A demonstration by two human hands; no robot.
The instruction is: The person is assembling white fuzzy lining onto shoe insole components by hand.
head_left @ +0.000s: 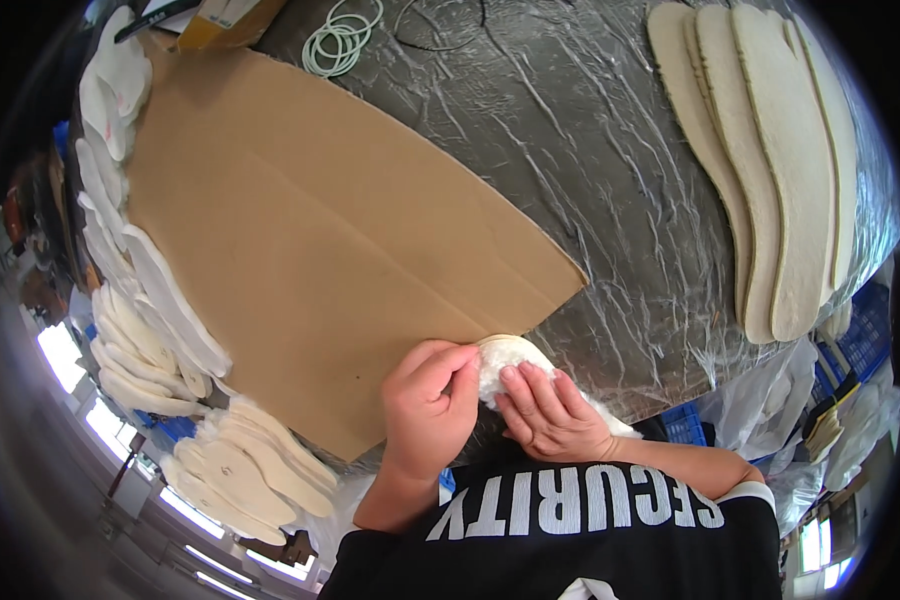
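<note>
At the near edge of the table, both hands are on a white fleecy insole (507, 357) with a cream rim at its tip. The thumb and forefinger of my left hand (432, 405) are pinched together at its left edge. Across the fleece lie the curled fingers of my right hand (550, 412), holding the insole from above. Its lower end pokes out below that hand, near my shirt. What lies under the insole is hidden.
A large cardboard sheet (320, 230) covers the table's left and middle. Beige insoles (785, 180) lie overlapped at the far right on plastic wrap (570, 200). White insoles (165, 290) and a pile of cream ones (255, 465) line the left edge. Pale green rings (335, 50) lie at the back.
</note>
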